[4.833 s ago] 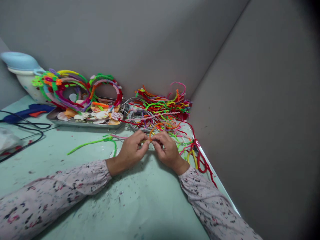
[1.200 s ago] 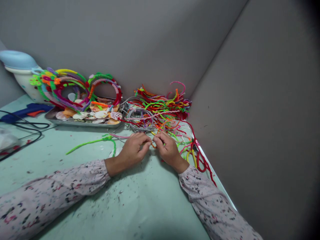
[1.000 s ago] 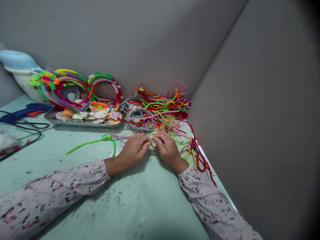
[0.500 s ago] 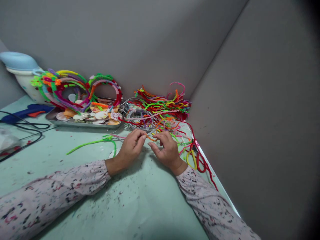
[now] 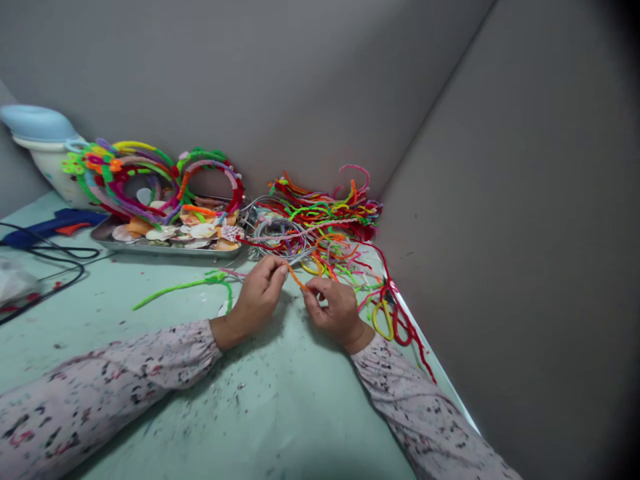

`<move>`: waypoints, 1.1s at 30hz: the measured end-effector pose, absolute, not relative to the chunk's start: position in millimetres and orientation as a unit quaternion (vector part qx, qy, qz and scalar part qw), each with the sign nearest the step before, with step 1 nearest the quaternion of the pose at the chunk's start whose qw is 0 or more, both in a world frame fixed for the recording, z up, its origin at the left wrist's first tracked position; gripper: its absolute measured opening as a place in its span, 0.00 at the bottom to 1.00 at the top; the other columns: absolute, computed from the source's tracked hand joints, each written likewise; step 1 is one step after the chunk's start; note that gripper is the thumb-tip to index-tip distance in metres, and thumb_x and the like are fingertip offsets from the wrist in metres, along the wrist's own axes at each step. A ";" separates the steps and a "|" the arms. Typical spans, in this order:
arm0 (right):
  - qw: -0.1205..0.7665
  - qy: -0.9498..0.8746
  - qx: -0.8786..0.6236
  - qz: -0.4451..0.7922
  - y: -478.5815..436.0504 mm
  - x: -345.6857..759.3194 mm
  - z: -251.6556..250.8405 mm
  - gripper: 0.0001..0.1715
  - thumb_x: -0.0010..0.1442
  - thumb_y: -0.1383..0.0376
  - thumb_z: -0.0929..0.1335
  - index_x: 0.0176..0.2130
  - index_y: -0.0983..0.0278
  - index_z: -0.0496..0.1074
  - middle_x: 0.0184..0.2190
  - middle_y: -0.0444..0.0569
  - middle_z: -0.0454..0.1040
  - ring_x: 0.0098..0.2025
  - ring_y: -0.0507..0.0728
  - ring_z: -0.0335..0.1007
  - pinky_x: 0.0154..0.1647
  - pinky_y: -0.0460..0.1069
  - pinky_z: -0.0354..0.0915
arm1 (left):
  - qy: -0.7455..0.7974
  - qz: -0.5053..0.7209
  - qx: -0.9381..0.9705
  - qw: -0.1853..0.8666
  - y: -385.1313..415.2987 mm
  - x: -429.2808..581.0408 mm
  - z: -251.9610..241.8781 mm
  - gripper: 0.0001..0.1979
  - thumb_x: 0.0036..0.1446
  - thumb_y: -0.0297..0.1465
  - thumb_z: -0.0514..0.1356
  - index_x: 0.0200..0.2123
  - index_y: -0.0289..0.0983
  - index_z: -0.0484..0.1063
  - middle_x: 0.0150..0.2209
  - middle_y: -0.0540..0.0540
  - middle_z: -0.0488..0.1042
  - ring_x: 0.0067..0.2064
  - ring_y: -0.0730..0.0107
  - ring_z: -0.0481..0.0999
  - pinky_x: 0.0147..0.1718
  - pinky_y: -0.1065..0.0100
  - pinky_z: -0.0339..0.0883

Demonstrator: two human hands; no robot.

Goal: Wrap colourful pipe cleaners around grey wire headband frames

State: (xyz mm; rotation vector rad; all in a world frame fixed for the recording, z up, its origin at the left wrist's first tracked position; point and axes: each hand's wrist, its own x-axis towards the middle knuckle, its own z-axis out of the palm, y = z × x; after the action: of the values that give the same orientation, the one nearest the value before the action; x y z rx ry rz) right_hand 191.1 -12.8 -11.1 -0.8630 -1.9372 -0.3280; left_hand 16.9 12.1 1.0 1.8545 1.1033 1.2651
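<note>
Left hand (image 5: 257,290) and right hand (image 5: 336,312) pinch an orange pipe cleaner (image 5: 297,278) between them, mid-frame.
At upper left, the colourful hoops (image 5: 175,172) on a metal tray (image 5: 167,249) of shells (image 5: 203,229) look finished; the orange piece seems only partway worked (whether the grey wire (image 5: 303,257) behind joins it, I cannot tell). The left fingers clamp its upper end, the right ones its lower. Loose pipe cleaners (image 5: 320,212) crowd the upper middle, beyond the hands; room opens at lower middle, on the tabletop (image 5: 280,400) between the forearms. Further right, a yellow loop (image 5: 375,318) and the tabletop's edge beside the wall (image 5: 475,200) leave little sideways space.
</note>
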 end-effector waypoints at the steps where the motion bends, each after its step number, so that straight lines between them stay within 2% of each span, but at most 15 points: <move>1: 0.473 -0.804 -0.334 -0.137 -14.0 190.7 -9.5 0.11 0.58 0.70 0.67 0.42 0.62 0.67 0.31 0.46 0.78 0.31 0.52 0.75 0.34 0.46 0.68 | 0.418 0.481 0.704 0.313 12.2 16.7 1.0 0.09 0.64 0.35 0.51 0.37 0.36 0.66 0.33 0.48 0.68 0.36 0.68 0.68 0.35 0.67 0.60; 5: 0.448 -0.836 -0.280 -0.147 -19.4 189.0 -3.4 0.19 0.59 0.70 0.67 0.50 0.60 0.65 0.43 0.51 0.78 0.44 0.55 0.76 0.42 0.49 0.72 | 0.413 0.496 0.701 0.302 12.9 15.7 1.3 0.08 0.64 0.34 0.51 0.37 0.36 0.66 0.33 0.48 0.68 0.36 0.68 0.68 0.37 0.67 0.61; 9: 0.448 -0.841 -0.261 -0.156 -24.0 187.0 -0.9 0.17 0.57 0.70 0.68 0.47 0.60 0.69 0.50 0.55 0.74 0.53 0.57 0.71 0.48 0.51 0.72 | 0.406 0.512 0.698 0.291 10.8 15.7 1.8 0.07 0.64 0.33 0.51 0.37 0.37 0.65 0.34 0.48 0.68 0.36 0.68 0.68 0.37 0.67 0.61; 14: 0.446 -0.833 -0.297 -0.137 -20.2 189.1 -3.4 0.09 0.57 0.67 0.69 0.41 0.61 0.72 0.51 0.54 0.73 0.53 0.58 0.71 0.49 0.52 0.72 | 0.375 0.521 0.719 0.267 2.2 16.5 4.2 0.07 0.65 0.32 0.50 0.38 0.37 0.65 0.34 0.48 0.67 0.36 0.69 0.67 0.36 0.68 0.61; 20: 0.453 -0.804 -0.370 -0.106 -10.1 191.3 -7.3 0.18 0.58 0.70 0.65 0.49 0.62 0.68 0.50 0.53 0.73 0.53 0.58 0.70 0.53 0.55 0.69 | 0.331 0.527 0.750 0.225 -5.0 15.2 9.3 0.06 0.64 0.29 0.50 0.39 0.36 0.65 0.33 0.47 0.66 0.34 0.70 0.67 0.33 0.68 0.61; 25: 0.448 -0.768 -0.456 -0.054 -3.1 191.7 -15.0 0.20 0.57 0.71 0.64 0.51 0.64 0.67 0.49 0.56 0.72 0.54 0.59 0.67 0.56 0.56 0.66 | 0.347 0.554 0.732 0.193 0.5 13.6 12.1 0.05 0.64 0.28 0.51 0.39 0.37 0.65 0.34 0.48 0.65 0.34 0.70 0.66 0.33 0.68 0.60; 28: 0.420 -0.767 -0.485 -0.023 1.6 193.2 -21.4 0.20 0.58 0.70 0.65 0.51 0.64 0.67 0.48 0.55 0.73 0.53 0.60 0.67 0.55 0.57 0.66 | 0.368 0.562 0.706 0.224 5.9 13.1 14.2 0.06 0.64 0.30 0.50 0.38 0.37 0.66 0.32 0.48 0.65 0.33 0.70 0.65 0.32 0.69 0.59; 33: 0.371 -0.795 -0.479 0.030 7.7 191.0 -24.4 0.20 0.60 0.69 0.65 0.53 0.63 0.67 0.51 0.56 0.71 0.55 0.60 0.65 0.57 0.57 0.65 | 0.374 0.588 0.641 0.321 10.2 13.3 17.0 0.08 0.64 0.34 0.51 0.38 0.37 0.66 0.29 0.51 0.63 0.29 0.72 0.61 0.29 0.69 0.56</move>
State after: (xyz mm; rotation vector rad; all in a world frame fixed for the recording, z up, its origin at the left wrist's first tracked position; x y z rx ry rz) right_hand 191.0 7.7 -24.4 -1.2293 -2.0381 0.0763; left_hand 13.3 10.2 17.0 1.6840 0.9829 1.5445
